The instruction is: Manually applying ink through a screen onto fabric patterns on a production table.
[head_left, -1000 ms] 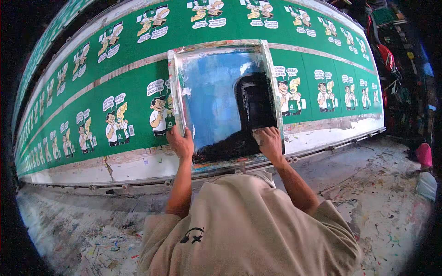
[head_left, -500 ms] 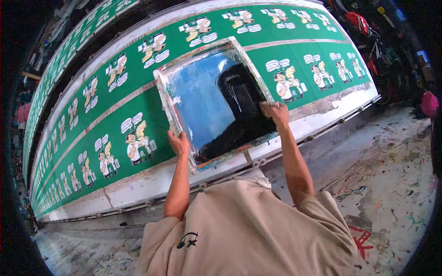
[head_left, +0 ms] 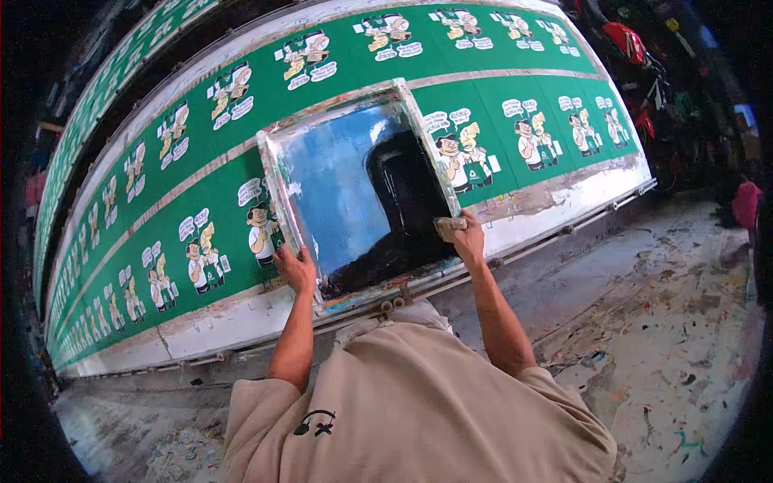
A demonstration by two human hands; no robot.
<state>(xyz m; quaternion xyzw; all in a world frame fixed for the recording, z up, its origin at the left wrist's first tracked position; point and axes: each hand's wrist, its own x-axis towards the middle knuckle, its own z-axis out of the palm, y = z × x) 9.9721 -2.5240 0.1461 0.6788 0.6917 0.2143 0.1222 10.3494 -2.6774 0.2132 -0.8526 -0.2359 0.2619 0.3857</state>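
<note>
My two hands grip a screen-printing frame (head_left: 273,173) with a paint-crusted pale rim, blue mesh and a pool of black ink (head_left: 382,258) along its near and right part. My left hand (head_left: 296,267) is closed on the frame's lower left side. On the lower right side my right hand (head_left: 469,237) is closed, with a small tan block (head_left: 445,229) beside its thumb; I cannot make out what the block belongs to. Beneath the frame spreads a green sheet (head_left: 354,68) printed with repeated cartoon figures. Whether the frame fully rests on the sheet is hard to tell.
The long white-edged table (head_left: 555,216) carries a rail (head_left: 531,244) along its near side. Another green printed sheet (head_left: 105,97) lies farther off at the upper left. The floor (head_left: 636,338) is stained with paint. A red object (head_left: 624,42) and a pink one (head_left: 746,204) stand at the right.
The frame has moved right along the sheet and sits lower in my view, with both hands still on it. Another cartoon print now shows beside my left hand. My view has turned slightly.
</note>
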